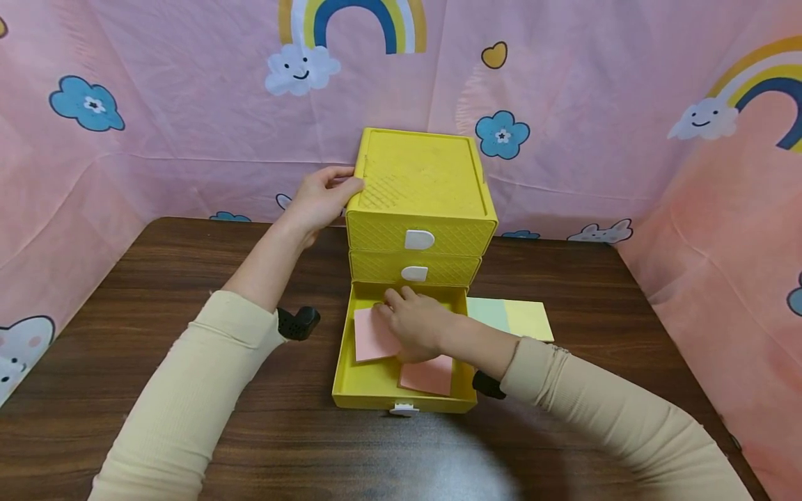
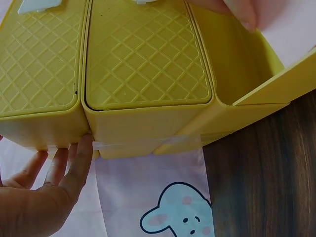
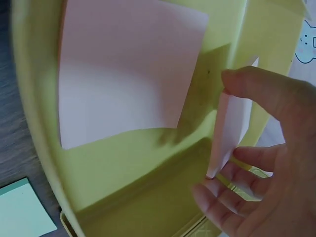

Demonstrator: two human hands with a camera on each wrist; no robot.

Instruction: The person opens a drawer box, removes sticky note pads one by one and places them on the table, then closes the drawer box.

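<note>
Yellow cabinet (image 1: 426,174) with open bottom drawer (image 1: 363,401), one pink pad (image 1: 374,337) inside tilted, a second pad (image 1: 429,378) flat

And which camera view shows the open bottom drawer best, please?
The head view: it shows the open bottom drawer nearly whole, with its white handle, though the right hand and arm cover some. The left wrist view shows only part of one side and interior; the right wrist view shows the interior closely, cut off by the frame.

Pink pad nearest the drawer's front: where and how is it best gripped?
Probably pinch the pink pad by its left edge in the head view, coming from above and left: it lies roughly flat, its right edge close to the drawer's right wall, its left facing bare floor.
</note>
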